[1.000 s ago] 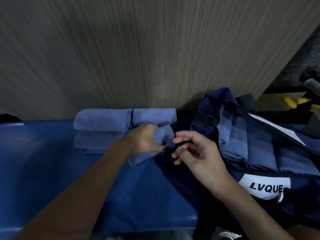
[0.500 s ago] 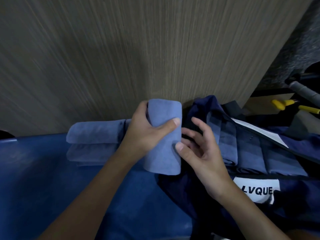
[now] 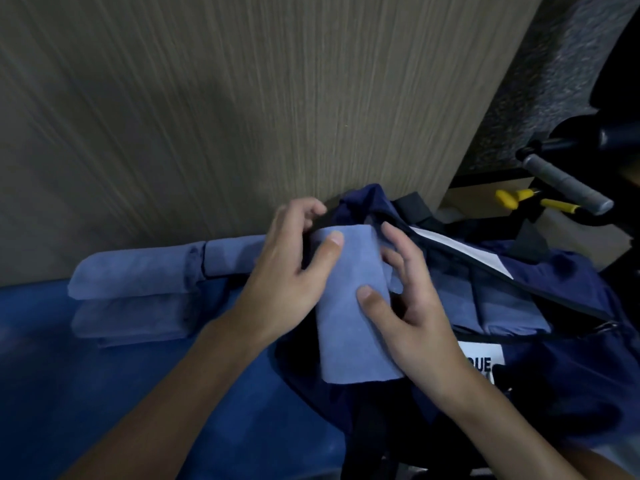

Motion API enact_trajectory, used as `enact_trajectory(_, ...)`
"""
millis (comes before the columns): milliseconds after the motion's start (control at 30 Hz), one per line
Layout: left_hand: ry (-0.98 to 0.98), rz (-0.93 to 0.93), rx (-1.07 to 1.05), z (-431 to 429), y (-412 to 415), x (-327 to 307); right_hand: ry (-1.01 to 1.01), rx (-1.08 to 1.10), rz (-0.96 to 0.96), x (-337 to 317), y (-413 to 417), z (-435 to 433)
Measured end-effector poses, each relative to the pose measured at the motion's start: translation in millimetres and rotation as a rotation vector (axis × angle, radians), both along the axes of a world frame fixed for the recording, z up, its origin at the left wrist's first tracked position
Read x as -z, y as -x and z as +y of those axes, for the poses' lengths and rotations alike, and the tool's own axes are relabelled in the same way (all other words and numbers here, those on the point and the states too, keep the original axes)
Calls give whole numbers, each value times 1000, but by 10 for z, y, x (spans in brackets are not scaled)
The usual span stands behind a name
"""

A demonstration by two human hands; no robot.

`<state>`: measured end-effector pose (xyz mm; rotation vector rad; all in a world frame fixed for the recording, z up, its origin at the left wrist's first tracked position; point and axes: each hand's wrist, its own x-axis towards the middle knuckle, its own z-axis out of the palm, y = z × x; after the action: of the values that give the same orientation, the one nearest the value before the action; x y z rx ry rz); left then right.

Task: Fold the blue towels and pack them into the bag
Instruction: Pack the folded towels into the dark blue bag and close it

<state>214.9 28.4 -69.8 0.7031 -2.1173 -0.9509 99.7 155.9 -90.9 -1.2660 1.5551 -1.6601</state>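
The folded towel [image 3: 349, 306] is now hovering over the left end of the open bag [image 3: 561, 358], just right of centre frame. A second ago it was still being pulled off the stack of towels [image 3: 138, 292] at centre left, and half a second ago it was being held upright beside the bag's mouth. It is now tilting over the dark opening.

The left hand [image 3: 294, 271] is pinching the towel's far end, thumb pressing on the top face and fingers curling over the far edge. The right hand [image 3: 412, 306], which was only reaching in before, is now gripping too, with its thumb lying on the towel's face and its fingers wrapping the right edge.

Inside the bag, packed towels [image 3: 502, 299] are sitting side by side to the right, so this one is probably heading for the gap at their left. The stack is still waiting on the blue surface [image 3: 104, 393], so the packing looks partway done. The insertion itself is not yet finished, and a loose fold could open on the way in.
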Motion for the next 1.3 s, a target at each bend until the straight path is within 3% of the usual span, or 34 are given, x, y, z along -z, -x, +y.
enact_trajectory(133, 148, -98, 58, -30, 87, 107, -48, 109, 74, -32, 261, 203)
enact_trajectory(333, 346, -138, 108, 23, 198, 234, -363, 59, -144, -64, 619, 466)
enact_trajectory(433, 394, -246, 37, 49, 281, 263, -420, 89, -250, -12, 695, 485)
enact_trajectory(567, 351, -304, -69, 76, 394, 254, -351, 208, -402, 46, 811, 399)
enact_trajectory(800, 335, -470, -62, 170, 472, 279, -315, 272, -335, 175, 871, 66)
enact_trajectory(1033, 353, -435, -39, 196, 507, 209, -299, 294, -354, 186, 934, -36)
enact_trajectory(1167, 398, -432, -36, 188, 509, 209, -344, 118, -337, 176, 939, -28)
enact_trajectory(1300, 413, -433, -35, 209, 510, 157, -208, 308, -390, 155, 941, -96)
